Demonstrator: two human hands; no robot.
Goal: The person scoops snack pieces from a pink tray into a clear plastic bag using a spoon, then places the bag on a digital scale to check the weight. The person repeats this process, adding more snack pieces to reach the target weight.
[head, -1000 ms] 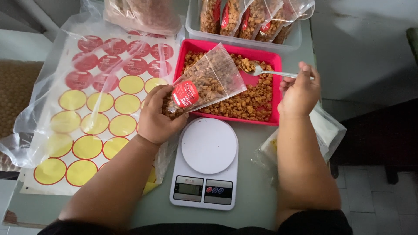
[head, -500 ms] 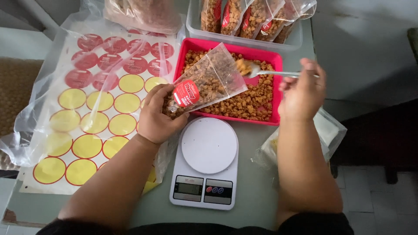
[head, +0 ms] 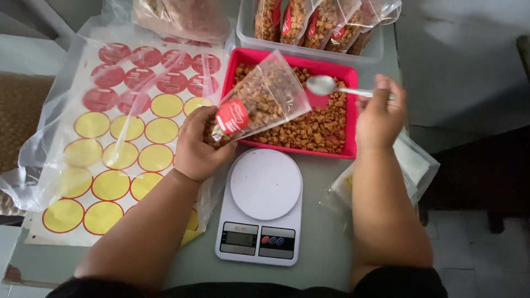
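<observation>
My left hand (head: pixel 196 146) grips a clear plastic bag (head: pixel 259 99) by its bottom end. The bag carries a round red sticker and is partly filled with brown crunchy snack pieces. It is tilted, with its open mouth over the red tray (head: pixel 350 146). My right hand (head: pixel 380 113) holds a metal spoon (head: pixel 326 84) by the handle. The spoon's bowl hovers empty over the tray, just right of the bag's mouth. The tray holds a layer of the same snack pieces (head: pixel 309 129).
A white digital kitchen scale (head: pixel 264 205) sits in front of the tray, between my arms. To the left lies a sheet of round red and yellow stickers (head: pixel 118 138) under clear plastic. A clear bin (head: pixel 309 51) behind the tray holds several filled bags. More plastic bags (head: pixel 411 165) lie at right.
The right hand has lifted the spoon out of the snack pieces, and it now hovers beside the bag's mouth. The left hand and bag have barely moved.
</observation>
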